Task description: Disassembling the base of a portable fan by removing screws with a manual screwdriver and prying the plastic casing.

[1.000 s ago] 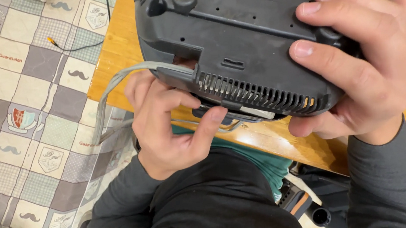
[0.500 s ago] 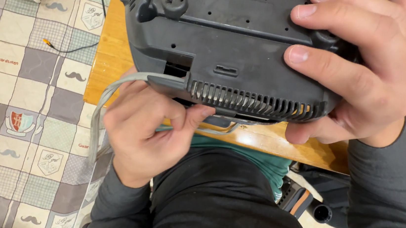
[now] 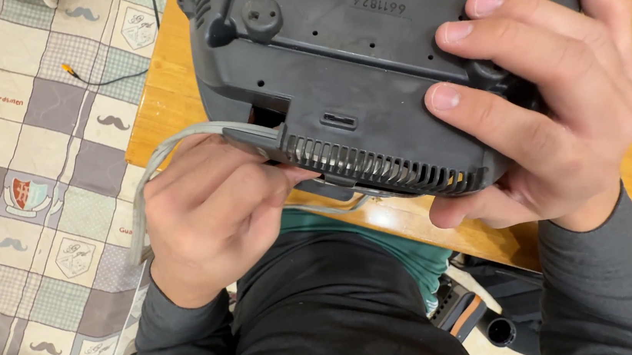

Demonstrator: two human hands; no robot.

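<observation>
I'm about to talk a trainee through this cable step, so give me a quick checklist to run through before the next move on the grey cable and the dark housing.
1. Right hand grips the dark housing firmly: ok.
2. Left hand holds the grey cable at its strain relief beside the notch: ok.
3. Strain relief seated in the notch: not ok, it sits just outside.
4. Cable free of kinks: cannot tell, the hand hides part of it.
5. Housing supported over the wooden table: ok.
6. Vent slots unbroken: ok where visible.
</observation>
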